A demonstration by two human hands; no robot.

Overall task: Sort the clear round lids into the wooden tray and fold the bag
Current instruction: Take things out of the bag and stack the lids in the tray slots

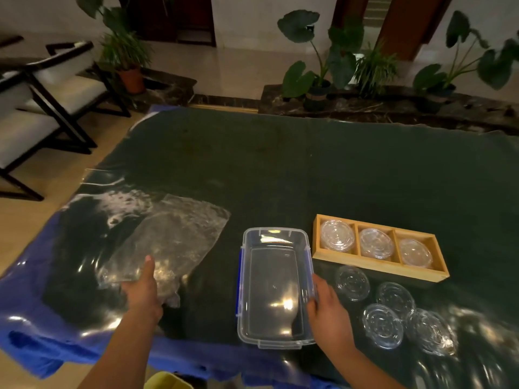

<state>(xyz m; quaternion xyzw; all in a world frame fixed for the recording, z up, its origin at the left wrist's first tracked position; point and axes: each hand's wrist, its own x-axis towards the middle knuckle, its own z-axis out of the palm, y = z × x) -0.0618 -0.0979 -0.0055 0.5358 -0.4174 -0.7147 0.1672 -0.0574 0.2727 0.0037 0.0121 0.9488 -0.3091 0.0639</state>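
Note:
A wooden tray (373, 263) with three compartments lies at the right of the table, each compartment holding clear round lids (337, 235). Several more clear lids (382, 326) lie loose on the cloth in front of the tray. A crumpled clear plastic bag (174, 242) lies flat at the left. My left hand (143, 287) grips the bag's near edge, thumb on top. My right hand (325, 301) grips the right rim of an empty clear plastic box (273, 287) in the middle.
The table is covered by a dark green cloth (280, 169) over a blue sheet (33, 338). Chairs (42, 88) stand at the left, potted plants (317, 71) behind the table. A yellow object (165, 381) shows at the near edge.

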